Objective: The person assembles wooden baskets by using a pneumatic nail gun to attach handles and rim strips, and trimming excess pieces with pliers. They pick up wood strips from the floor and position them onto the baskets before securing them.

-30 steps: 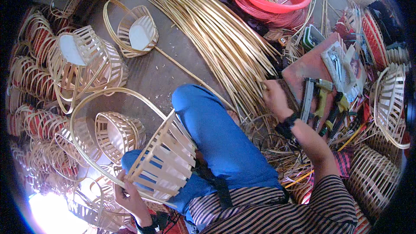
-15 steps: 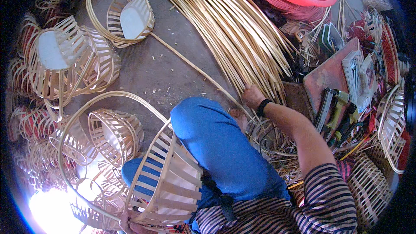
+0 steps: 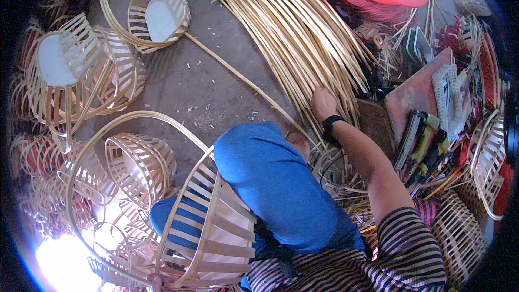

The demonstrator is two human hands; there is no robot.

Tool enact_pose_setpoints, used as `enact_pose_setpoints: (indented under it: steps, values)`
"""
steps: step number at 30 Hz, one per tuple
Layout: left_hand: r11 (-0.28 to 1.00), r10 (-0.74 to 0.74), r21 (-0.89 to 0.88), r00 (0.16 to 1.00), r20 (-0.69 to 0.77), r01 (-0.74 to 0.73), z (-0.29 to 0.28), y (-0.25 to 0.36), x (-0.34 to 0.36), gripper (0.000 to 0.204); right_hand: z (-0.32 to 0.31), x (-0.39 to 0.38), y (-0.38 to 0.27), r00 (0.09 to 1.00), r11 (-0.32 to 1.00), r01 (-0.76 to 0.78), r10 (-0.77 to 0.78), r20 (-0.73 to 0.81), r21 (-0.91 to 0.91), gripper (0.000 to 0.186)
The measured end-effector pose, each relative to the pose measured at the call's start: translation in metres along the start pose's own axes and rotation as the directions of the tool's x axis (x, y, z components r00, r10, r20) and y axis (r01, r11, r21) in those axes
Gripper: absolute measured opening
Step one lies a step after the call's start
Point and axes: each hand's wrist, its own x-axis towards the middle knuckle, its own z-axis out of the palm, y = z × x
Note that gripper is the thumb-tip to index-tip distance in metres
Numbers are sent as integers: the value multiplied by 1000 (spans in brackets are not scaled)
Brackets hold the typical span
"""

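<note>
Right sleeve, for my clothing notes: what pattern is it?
The right sleeve has dark and pale stripes, shown best in the head view.

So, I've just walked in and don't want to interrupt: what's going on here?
A seated person has a large, pale basket of flat slats tilted in front of them, the left hand holding its edge. The right hand is at a long bundle of thin, straw-coloured sticks on the grey floor; whether it grips any can't be told. Other pale slatted baskets lie to the left.
</note>
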Motion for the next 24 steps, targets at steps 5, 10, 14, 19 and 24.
enact_pose_setpoints:
  steps: [5, 10, 14, 19, 24]
  values:
    - [999, 13, 36, 1000, -8, -13, -5, 0, -3, 32, 12, 8, -8, 997, 984, -33, 44, -61, 176, 18]
    - [999, 48, -19, 998, 45, -47, -5, -4, 0, 41, -4, 11, -7, 985, 837, -110, 22, 169, 535, 21]
    - [877, 19, -465, 960, 281, 118, 53, 8, 48, 47, -26, -12, -6, 765, 647, -282, -294, 573, 708, 25]
    - [961, 18, -274, 983, 181, 32, 72, -23, 57, 30, -68, -18, -8, 660, 335, -508, -440, 609, 793, 23]
    - [937, 237, -308, 949, 210, -166, 98, 3, 73, 28, -103, -4, -14, 857, 189, -326, -354, 374, 926, 24]
